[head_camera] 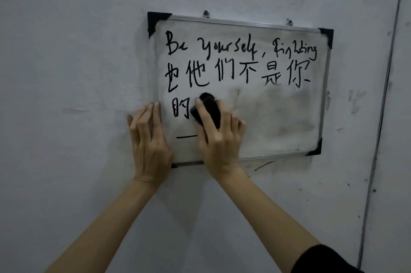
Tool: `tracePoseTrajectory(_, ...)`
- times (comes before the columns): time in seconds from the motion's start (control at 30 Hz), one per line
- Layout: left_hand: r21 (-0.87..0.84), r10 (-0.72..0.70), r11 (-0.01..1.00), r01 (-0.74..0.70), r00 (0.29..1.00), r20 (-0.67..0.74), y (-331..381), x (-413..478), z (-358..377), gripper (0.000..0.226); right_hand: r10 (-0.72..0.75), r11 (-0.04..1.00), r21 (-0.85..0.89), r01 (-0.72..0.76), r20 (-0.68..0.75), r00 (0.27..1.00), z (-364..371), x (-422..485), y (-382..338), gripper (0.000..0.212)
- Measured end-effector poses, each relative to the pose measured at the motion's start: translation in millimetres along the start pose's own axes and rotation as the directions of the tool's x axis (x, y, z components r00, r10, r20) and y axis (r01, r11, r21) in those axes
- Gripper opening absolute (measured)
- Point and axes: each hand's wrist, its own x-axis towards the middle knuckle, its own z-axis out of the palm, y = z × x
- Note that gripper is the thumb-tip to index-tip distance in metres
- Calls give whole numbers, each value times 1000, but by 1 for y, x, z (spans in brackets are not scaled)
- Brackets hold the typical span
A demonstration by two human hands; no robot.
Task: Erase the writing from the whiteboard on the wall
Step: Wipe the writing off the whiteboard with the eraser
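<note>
A small whiteboard (289,121) with a metal frame and black corner caps hangs on the grey wall. Black writing (233,61) fills its upper half in two lines, and one character and a short dash remain at the lower left. The lower right area is smeared grey. My right hand (219,137) presses a black eraser (208,109) flat on the board's lower left part, just right of the remaining character. My left hand (149,139) rests flat on the board's left frame edge and the wall, fingers pointing up, holding nothing.
The grey wall (66,72) surrounds the board, with dark scuffs to the right and a stray black stroke (264,165) below the frame. A vertical seam (382,117) runs down the wall at the far right. Two hooks (206,14) hold the board's top edge.
</note>
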Motion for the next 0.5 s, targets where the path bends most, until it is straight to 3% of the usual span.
tracePoseTrajectory(0.07,-6,8,1000,-8,1000,-1,-1,0,-1,51,-84,996,-4,85,11,996,-6,-1,18,34)
tracePoseTrajectory(0.1,-11,7,1000,-7,1000,2,-1,0,-1,50,-42,999,-14,42,3,999,-6,2,28,35)
tracePoseTrajectory(0.23,-18,9,1000,-9,1000,1,-1,-2,0,53,333,938,-54,-341,-120,935,2,29,38,35)
tracePoseTrajectory(0.3,-18,7,1000,-7,1000,-2,-1,-4,1,53,396,914,-41,-405,-137,908,7,34,21,35)
tracePoseTrajectory(0.37,-11,-1,1000,1,1000,-5,0,-4,1,51,303,951,-31,-308,-99,948,10,28,3,35)
tracePoseTrajectory(0.5,-15,15,1000,-15,1000,8,-2,-3,-1,53,-29,999,-15,29,-14,999,1,1,-8,32)
